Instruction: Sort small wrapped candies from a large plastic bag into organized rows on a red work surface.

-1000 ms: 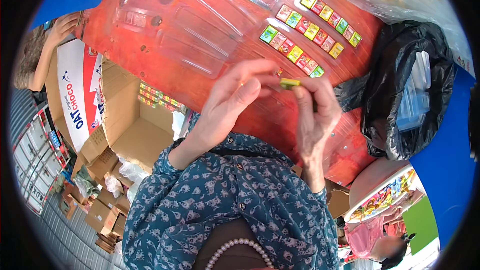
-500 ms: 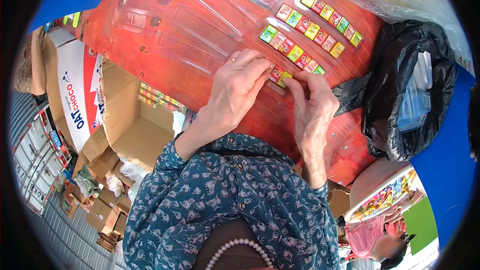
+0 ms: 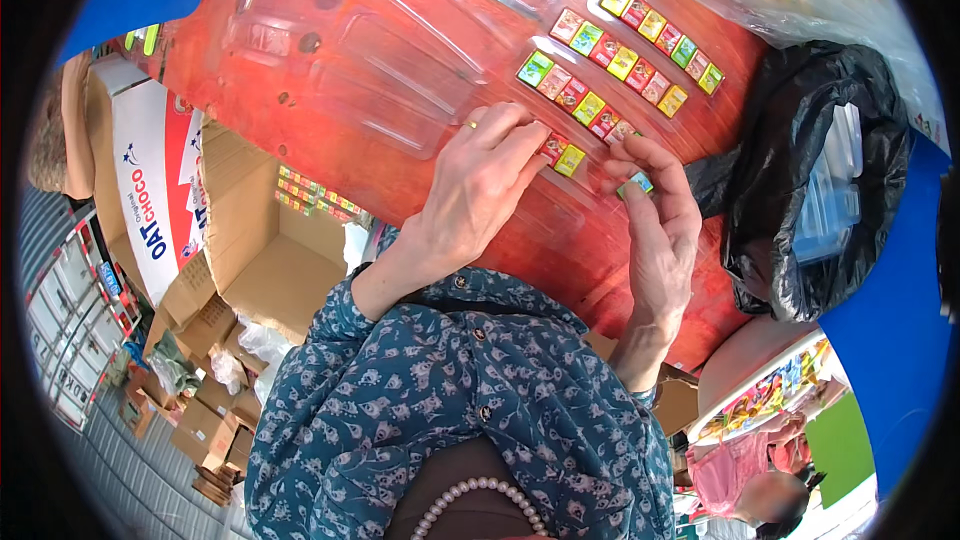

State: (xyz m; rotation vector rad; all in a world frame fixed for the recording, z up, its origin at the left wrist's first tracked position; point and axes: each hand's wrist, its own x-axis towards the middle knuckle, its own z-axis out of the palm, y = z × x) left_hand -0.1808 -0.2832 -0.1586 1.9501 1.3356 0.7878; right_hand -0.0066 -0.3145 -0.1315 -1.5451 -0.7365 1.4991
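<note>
Small packet: a little blue-green wrapped piece is pinched at the fingertips of the right hand, just beside the near end of the lower row and above the red surface.
Lower row: colourful small packets lie side by side in a clear moulded tray channel, running diagonally; the nearest ones, red and yellow, sit right at the left hand's fingertips.
Upper row: a second line of packets fills another channel, apart from the hands.
Clear tray: a transparent moulded plastic tray lies over the red table; most of its channels show no packets.
Left hand: the left hand lies palm down, fingers stretched and close together, tips resting on the end packets of the lower row; it grips nothing that I can see.
Right hand: fingers curled, thumb and forefinger closed on the small packet.
Risk, slip: the pinch is only at the tips, so the packet may drop and slide off the glossy plastic.
Risk, knock: the left fingers press on loose pieces; a nudge could push neighbours out of line.
Risk, tray: the thin tray may flex or shift under pressure and scatter both rows.
Surroundings: a black plastic bag sits to the right, an open cardboard box to the left below.
</note>
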